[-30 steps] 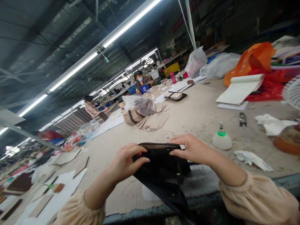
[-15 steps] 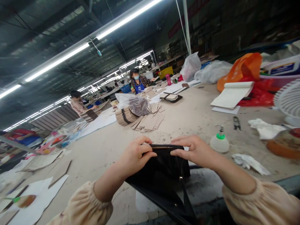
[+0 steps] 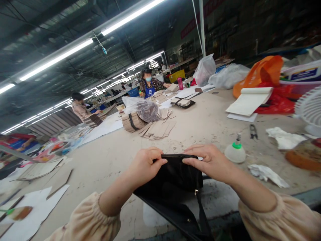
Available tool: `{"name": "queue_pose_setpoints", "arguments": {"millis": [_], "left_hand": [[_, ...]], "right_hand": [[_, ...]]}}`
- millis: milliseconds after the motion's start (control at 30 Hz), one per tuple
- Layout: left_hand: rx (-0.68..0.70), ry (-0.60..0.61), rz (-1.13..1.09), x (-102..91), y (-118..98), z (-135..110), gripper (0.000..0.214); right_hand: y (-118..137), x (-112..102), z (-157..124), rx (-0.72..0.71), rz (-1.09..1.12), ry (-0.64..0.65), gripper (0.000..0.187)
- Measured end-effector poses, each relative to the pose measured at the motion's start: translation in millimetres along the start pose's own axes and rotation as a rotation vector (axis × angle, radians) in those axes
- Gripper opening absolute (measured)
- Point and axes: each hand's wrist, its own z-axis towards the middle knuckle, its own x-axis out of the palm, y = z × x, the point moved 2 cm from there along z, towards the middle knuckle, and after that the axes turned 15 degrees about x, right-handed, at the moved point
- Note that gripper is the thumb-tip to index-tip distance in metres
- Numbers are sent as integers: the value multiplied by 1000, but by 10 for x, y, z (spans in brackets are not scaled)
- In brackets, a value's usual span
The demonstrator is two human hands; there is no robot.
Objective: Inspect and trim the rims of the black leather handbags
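Nearest, under right hand [image 3: 210,162]: loose strap [image 3: 202,217] hanging off black bag [image 3: 175,177]. Held along top rim, right hand and left hand [image 3: 146,165] both pinched shut on it. Soft, limp, likely light; grip rim corners, not strap. Beyond right hand: bottle [image 3: 235,152].

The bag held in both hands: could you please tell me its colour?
The bag is black, best seen in the head view.
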Motion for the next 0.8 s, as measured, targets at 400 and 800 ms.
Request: {"name": "queue_pose_setpoints", "arguments": {"millis": [400, 800], "left_hand": [[-62, 4, 26, 16, 26, 24, 21], [-54, 1, 26, 8, 18, 37, 22]], "right_hand": [[1, 1, -10, 12, -107, -20, 18], [103, 57, 21, 16, -156, -63, 20]]}}
